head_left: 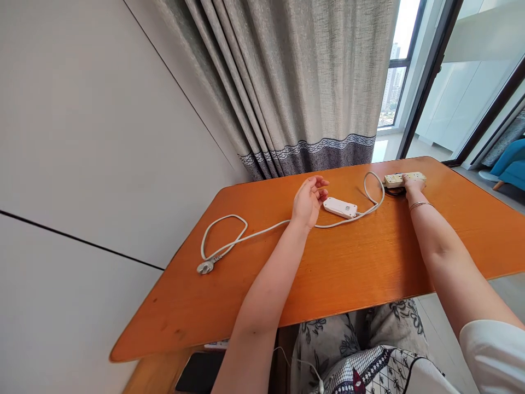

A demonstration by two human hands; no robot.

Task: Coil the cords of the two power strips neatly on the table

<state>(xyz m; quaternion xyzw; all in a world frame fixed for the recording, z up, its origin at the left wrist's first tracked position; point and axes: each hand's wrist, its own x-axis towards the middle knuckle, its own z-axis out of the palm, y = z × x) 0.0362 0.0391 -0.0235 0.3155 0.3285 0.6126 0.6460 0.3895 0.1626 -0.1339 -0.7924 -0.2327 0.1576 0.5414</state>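
Observation:
My right hand (pixel 413 186) is at the far right of the table, its fingers over a cream power strip (pixel 394 180) that it grips. Some dark cord (pixel 395 191) shows just below that strip. Over the middle of the table, my left hand (pixel 309 200) is raised with its fingers loosely curved and apart, nothing in them. Close to its right lies a smaller white power strip (pixel 340 208), a label on its upturned face. A white cord (pixel 262 231) runs across the table to a plug (pixel 205 267) at the left, with a loop beside it.
The orange wooden table (pixel 348 273) has a plain light wall (pixel 102 137) on its left and a grey curtain (pixel 320 82) behind it. A dark flat device (pixel 200 372) lies below the front edge. Beyond the right end are a glass door and a blue chair (pixel 512 164).

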